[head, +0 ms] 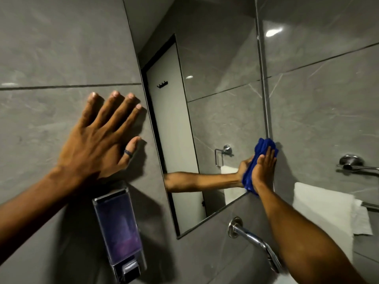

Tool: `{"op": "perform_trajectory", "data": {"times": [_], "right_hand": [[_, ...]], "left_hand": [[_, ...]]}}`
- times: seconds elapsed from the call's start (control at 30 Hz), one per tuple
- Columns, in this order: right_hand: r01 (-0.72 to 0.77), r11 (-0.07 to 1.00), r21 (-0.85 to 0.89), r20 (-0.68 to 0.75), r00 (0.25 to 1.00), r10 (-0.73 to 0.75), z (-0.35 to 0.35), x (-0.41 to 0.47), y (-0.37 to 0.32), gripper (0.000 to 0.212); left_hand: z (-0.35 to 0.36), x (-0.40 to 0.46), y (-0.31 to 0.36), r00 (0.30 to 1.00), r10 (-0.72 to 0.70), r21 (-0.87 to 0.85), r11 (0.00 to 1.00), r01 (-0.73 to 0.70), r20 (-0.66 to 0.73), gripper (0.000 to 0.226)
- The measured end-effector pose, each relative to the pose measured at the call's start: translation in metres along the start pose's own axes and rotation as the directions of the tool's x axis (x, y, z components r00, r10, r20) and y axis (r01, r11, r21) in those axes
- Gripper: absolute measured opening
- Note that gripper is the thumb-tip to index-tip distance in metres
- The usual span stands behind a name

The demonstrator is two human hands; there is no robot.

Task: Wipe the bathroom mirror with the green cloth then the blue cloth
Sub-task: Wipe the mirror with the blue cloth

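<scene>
The bathroom mirror [215, 83] hangs on the grey tiled wall, tilted in my view. My right hand [264, 171] presses the bunched blue cloth [261, 147] flat against the mirror's lower right edge; its reflection shows my arm beside it. My left hand [102, 136] lies flat on the wall tile left of the mirror, fingers spread, holding nothing, a dark ring on the thumb. No green cloth is in view.
A clear soap dispenser [120, 228] is fixed to the wall below my left hand. A chrome tap spout [254, 240] juts out under the mirror. At the right, a white towel [322, 210] hangs on a chrome rail [356, 166].
</scene>
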State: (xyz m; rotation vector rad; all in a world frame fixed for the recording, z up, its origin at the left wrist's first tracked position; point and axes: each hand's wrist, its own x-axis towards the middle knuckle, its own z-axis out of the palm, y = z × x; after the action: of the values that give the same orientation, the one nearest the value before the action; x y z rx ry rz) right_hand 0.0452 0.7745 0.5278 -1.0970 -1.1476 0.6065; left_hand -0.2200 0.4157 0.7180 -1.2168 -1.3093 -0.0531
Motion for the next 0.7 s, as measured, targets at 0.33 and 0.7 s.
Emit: {"op": "perform_trajectory", "data": {"times": [0.33, 0.7], "right_hand": [[0.226, 0.973, 0.055, 0.008, 0.974, -0.227, 0.049, -0.135, -0.115, 0.056], [0.991, 0.13, -0.028, 0.352, 0.131, -0.927, 0.05, -0.137, -0.181, 0.059]], "left_hand": [[0.0, 0.003, -0.001, 0.999, 0.004, 0.029, 1.0, -0.005, 0.038, 0.077], [-0.023, 0.03, -0.026, 0.995, 0.042, -0.016, 0.999, -0.04, 0.088, 0.076]]}}
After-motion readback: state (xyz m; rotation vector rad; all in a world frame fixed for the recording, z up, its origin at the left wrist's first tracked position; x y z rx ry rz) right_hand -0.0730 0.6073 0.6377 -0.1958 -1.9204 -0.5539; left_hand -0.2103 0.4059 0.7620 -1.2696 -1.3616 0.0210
